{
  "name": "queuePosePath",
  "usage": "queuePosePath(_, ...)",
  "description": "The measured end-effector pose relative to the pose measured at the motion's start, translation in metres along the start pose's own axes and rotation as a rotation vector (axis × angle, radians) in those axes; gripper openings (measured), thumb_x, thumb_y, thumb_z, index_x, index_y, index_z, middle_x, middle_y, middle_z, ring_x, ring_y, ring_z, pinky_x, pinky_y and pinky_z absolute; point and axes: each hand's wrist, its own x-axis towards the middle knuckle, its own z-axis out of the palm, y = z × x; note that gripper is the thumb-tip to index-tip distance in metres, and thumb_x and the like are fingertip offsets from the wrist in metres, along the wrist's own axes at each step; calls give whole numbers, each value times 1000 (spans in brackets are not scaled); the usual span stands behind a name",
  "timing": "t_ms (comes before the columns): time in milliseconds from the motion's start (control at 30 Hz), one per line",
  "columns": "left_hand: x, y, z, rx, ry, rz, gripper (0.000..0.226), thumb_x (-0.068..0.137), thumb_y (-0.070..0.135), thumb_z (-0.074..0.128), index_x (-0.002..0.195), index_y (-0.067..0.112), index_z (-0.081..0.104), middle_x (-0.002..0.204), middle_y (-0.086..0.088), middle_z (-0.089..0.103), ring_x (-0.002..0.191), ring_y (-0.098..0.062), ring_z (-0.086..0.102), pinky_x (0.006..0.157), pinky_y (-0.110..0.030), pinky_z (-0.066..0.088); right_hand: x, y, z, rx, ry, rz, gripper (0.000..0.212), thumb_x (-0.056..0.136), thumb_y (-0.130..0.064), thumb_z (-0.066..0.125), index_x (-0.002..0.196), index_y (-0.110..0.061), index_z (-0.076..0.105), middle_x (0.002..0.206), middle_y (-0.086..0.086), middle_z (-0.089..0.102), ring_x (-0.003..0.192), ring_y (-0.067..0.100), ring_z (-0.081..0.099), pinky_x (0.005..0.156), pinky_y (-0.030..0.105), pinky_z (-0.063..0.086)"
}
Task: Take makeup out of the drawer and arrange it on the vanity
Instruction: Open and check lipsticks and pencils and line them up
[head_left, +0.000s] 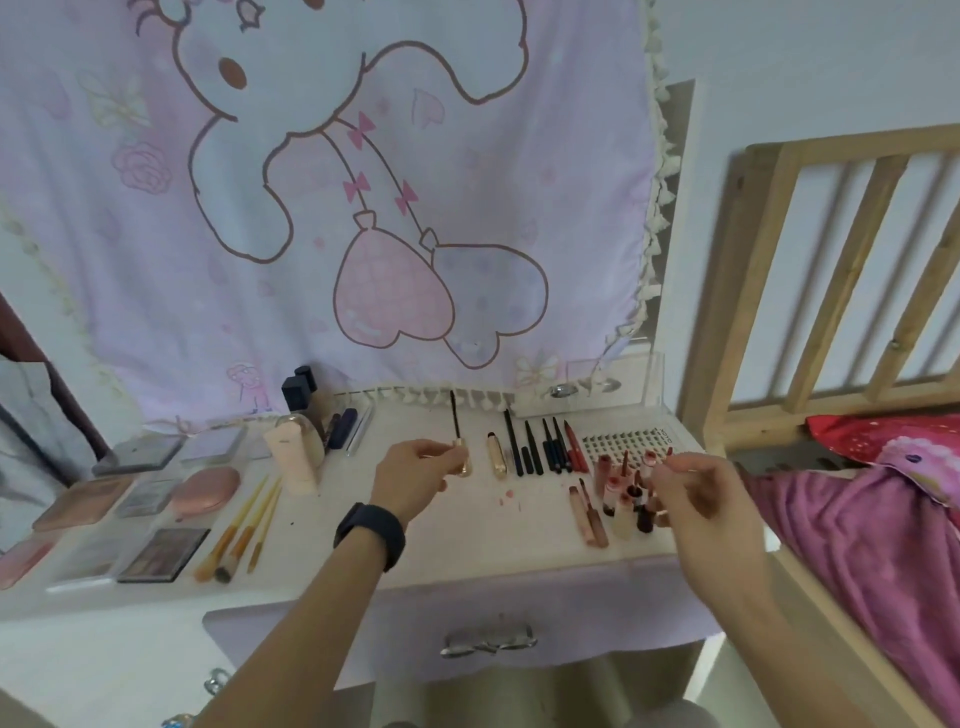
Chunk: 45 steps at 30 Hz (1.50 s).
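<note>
My left hand (422, 474) pinches the gold cap of a mascara wand (456, 418), whose black brush points up over the white vanity top (395, 540). Just right of it lies the matching gold mascara tube (497, 456). My right hand (698, 491) hovers over a cluster of small lip glosses (621, 496) with its fingers curled, pinching a thin red-tipped stick (670, 453). Beside the tube several dark pencils (540, 447) lie in a row. The lilac drawer front (363, 618) with its metal handle (488, 642) sits below the top.
Left on the vanity lie palettes (163, 553), a pink compact (205, 486), brushes (244, 530) and a pink bottle (293, 457). A false-lash tray (623, 440) and a clear box (587, 387) sit back right. A wooden bed frame (810, 291) with pink bedding (857, 535) stands right.
</note>
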Motion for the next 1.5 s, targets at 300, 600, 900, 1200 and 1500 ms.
queuePosePath(300, 64, -16, 31, 252, 8, -158, 25, 87, 41, 68, 79, 17, 70, 93, -5, 76, 86, -23, 70, 76, -31, 54, 40, 109, -18, -561, 176, -154, 25, 97, -22, 52, 115, -6, 61, 113, 13, 65, 111, 34, 53, 96, 47, 41)
queuePosePath(600, 81, -16, 58, 372, 9, -157, 38, 83, 48, 70, 86, 10, 76, 89, -13, 75, 76, -27, 67, 80, -38, 57, 39, 138, -10, -660, 253, -317, 32, 88, -22, 45, 109, -8, 65, 107, 7, 68, 104, 30, 52, 91, 42, 35)
queuePosePath(900, 83, -18, 62, 377, 8, -155, 30, 85, 47, 68, 79, 18, 62, 76, -6, 59, 70, -22, 54, 69, -29, 44, 38, 137, -10, -620, 246, -307, 33, 89, -25, 44, 108, -9, 64, 108, 6, 68, 107, 30, 52, 95, 44, 36)
queuePosePath(1200, 86, -20, 65, 377, 0, -144, 24, 85, 41, 69, 77, 19, 63, 78, -5, 60, 71, -22, 55, 69, -29, 45, 38, 139, -11, -649, 242, -305, 31, 90, -25, 46, 108, -10, 65, 108, 5, 68, 106, 28, 52, 95, 43, 36)
queuePosePath(1500, 86, -19, 69, 365, 3, -140, 29, 86, 45, 68, 75, 20, 60, 79, -6, 62, 72, -22, 57, 72, -30, 47, 39, 142, -11, -708, 244, -330, 34, 92, -26, 43, 104, -15, 73, 112, 2, 67, 108, 29, 53, 94, 46, 41)
